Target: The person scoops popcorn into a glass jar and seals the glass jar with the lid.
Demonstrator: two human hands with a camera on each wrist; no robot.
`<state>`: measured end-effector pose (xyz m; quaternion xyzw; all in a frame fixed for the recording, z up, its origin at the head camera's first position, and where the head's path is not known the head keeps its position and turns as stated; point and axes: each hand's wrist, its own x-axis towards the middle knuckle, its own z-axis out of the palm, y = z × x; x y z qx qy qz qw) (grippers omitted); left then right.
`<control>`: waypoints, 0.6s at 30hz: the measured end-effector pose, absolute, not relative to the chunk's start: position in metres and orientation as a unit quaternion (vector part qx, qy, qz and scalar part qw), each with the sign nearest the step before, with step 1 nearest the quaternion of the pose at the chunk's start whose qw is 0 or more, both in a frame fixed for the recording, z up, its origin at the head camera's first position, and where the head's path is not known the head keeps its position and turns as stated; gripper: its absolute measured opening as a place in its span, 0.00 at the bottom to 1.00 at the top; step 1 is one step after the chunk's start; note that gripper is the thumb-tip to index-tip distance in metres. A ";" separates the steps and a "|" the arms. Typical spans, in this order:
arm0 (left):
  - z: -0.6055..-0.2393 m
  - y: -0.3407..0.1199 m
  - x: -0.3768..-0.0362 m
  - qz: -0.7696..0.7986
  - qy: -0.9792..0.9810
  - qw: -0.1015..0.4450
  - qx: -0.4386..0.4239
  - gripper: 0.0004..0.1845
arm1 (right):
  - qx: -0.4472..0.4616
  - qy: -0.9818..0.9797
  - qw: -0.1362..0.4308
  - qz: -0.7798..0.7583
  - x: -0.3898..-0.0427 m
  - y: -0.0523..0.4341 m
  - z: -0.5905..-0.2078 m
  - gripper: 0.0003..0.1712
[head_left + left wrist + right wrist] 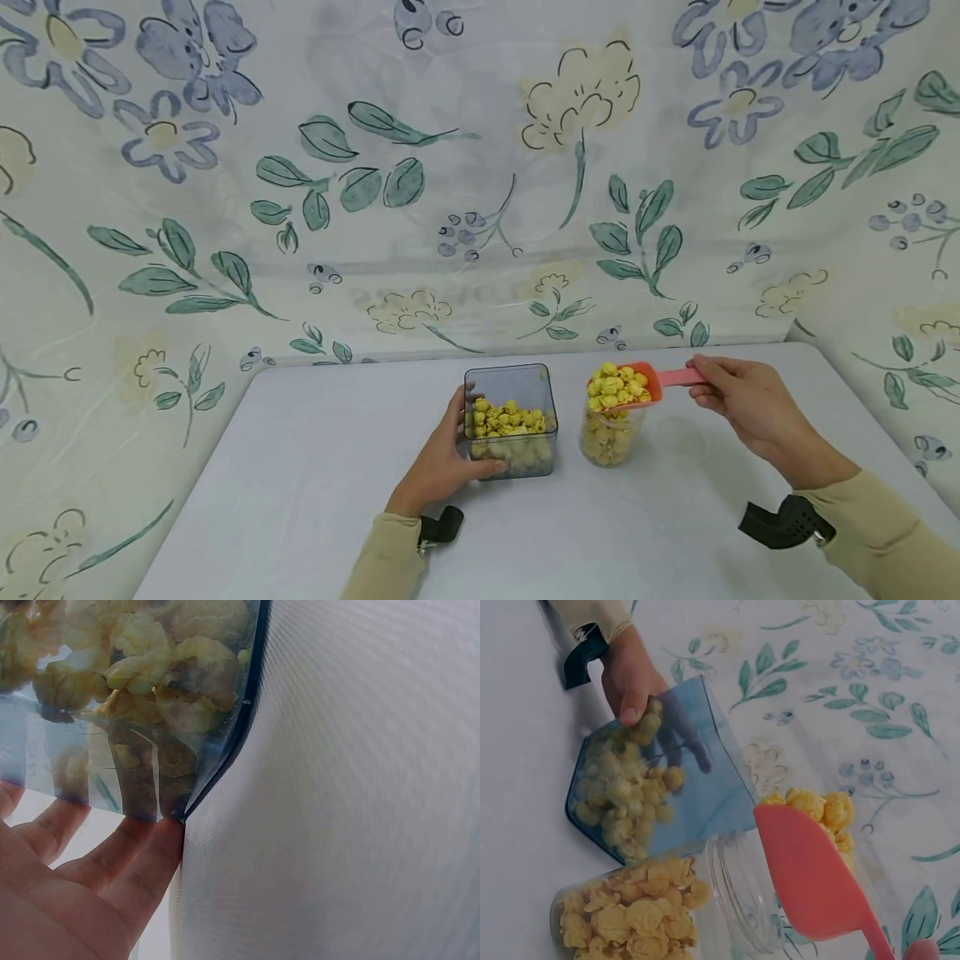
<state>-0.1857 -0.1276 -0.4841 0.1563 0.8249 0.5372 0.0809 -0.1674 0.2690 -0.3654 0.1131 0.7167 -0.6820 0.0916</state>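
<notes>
My left hand (447,463) grips a clear bluish square container (513,454) from its left side, thumb across the front and fingers behind. Yellow popcorn (510,419) fills the lower part of it. To the right stands a clear jar (609,442) with popcorn inside. Between thumb and fingers my right hand (738,398) pinches the handle of a pink scoop (810,881). The scoop is heaped with popcorn and sits over the jar's mouth. In the left wrist view, the fingers (142,874) lie against the container's wall near its bottom edge.
A white table (315,467) carries both containers. Behind it and at the sides hangs a white cloth (480,125) printed with flowers and leaves. Each wrist wears a black camera strap (787,522) over a beige sleeve (885,533).
</notes>
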 end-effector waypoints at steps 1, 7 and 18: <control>-0.484 -0.127 -0.186 0.538 0.824 0.080 0.157 0.69 | 0.113 0.719 0.091 -0.680 -0.167 0.270 -0.366 0.37; -0.484 -0.127 -0.186 0.542 0.821 0.078 0.162 0.68 | 0.112 0.734 0.082 -0.665 -0.165 0.275 -0.368 0.37; -0.484 -0.127 -0.185 0.544 0.819 0.077 0.165 0.66 | 0.118 0.737 0.076 -0.661 -0.163 0.285 -0.370 0.38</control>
